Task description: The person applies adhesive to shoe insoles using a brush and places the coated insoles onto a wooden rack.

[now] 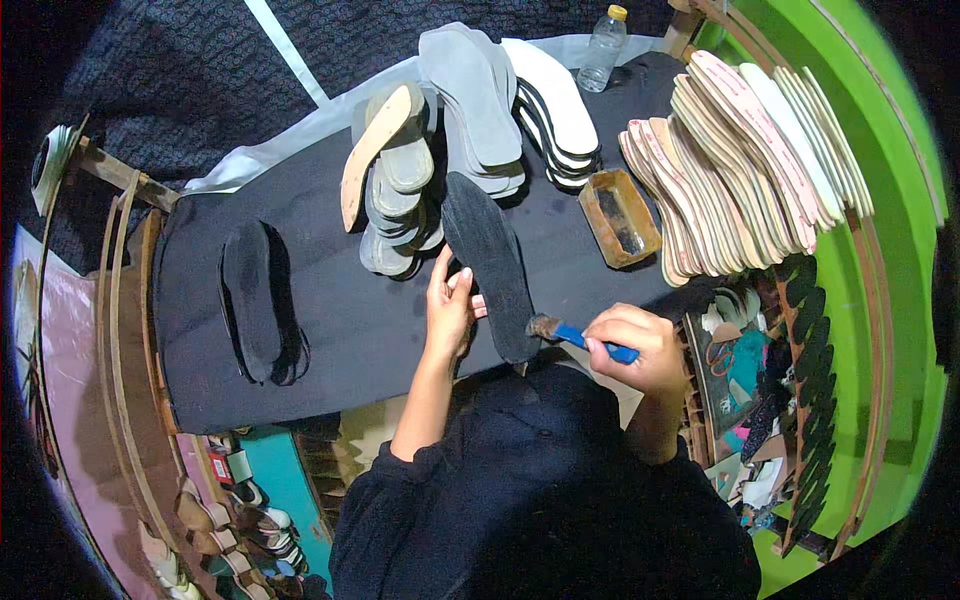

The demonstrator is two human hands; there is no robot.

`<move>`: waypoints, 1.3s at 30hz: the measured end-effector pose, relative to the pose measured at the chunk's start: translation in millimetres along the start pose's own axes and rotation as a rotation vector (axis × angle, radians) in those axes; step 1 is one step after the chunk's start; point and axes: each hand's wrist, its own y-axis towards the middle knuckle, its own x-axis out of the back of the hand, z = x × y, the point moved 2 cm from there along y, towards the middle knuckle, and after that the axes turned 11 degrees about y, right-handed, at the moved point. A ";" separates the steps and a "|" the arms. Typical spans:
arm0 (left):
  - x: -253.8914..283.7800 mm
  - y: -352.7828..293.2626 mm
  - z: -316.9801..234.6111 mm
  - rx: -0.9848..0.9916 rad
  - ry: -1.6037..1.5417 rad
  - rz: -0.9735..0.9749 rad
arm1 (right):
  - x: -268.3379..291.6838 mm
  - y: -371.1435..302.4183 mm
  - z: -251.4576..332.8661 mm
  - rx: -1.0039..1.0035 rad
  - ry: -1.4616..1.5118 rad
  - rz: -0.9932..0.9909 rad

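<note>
A black shoe insole (490,265) is held up in front of me, its narrower end toward my body. My left hand (452,305) grips it along its left edge, thumb and fingers closed. In my right hand (637,345) is a paintbrush (575,336) with a blue handle, its bristles touching the insole's right edge near the lower end. Further left on the table lies a pile of black insoles (254,300). Beyond my hands stand stacks of grey insoles (470,105) and a stack of white and black insoles (553,100).
An open yellowish rectangular container (618,220) stands right of centre, beside a long row of beige insoles (735,170). At the back is a clear bottle (603,50) with a yellow cap. A beige insole (378,155) lies on grey pieces. The black-covered table (340,330) has wooden racks at both sides.
</note>
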 end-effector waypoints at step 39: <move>4.0 -2.4 1.4 -0.012 0.026 0.028 | -14.5 2.5 10.8 0.042 0.014 0.071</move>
